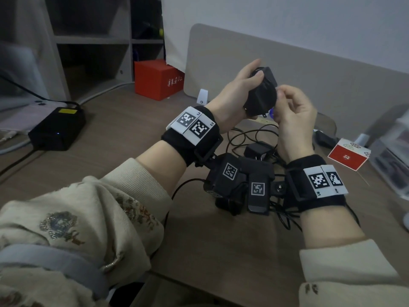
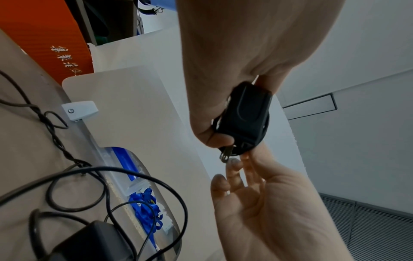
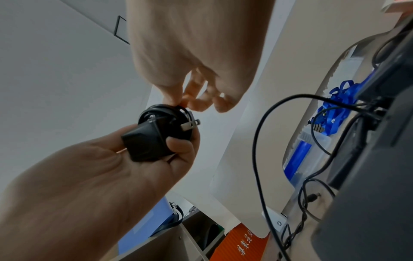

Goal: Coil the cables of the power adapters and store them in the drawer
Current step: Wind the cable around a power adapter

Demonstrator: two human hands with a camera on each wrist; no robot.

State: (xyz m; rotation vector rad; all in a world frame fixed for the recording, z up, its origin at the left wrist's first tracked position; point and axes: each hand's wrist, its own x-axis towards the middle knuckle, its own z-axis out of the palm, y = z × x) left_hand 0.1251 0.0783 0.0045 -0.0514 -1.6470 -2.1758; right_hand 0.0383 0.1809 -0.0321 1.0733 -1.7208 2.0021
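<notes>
A black power adapter [image 1: 262, 91] with its cable wound around the body is held up above the desk. My left hand [image 1: 239, 85] grips it, thumb on top and prongs pointing down. In the right wrist view my right hand [image 3: 190, 103] pinches a strand of the wound cable [image 3: 178, 108] at the adapter's edge, beside the metal prongs [image 3: 190, 125]. The left wrist view shows the adapter [image 2: 245, 120] in my left hand [image 2: 210, 109]. A second adapter [image 1: 257, 150] lies on the desk below amid loose black cable [image 1: 245, 135].
A beige divider panel [image 1: 287, 80] stands behind the hands. A red box [image 1: 158, 79] sits at the back left. A black power brick with a yellow label [image 1: 57, 127] lies far left. A small red and white box [image 1: 348, 155] and clear plastic drawers [image 1: 394, 156] are at the right.
</notes>
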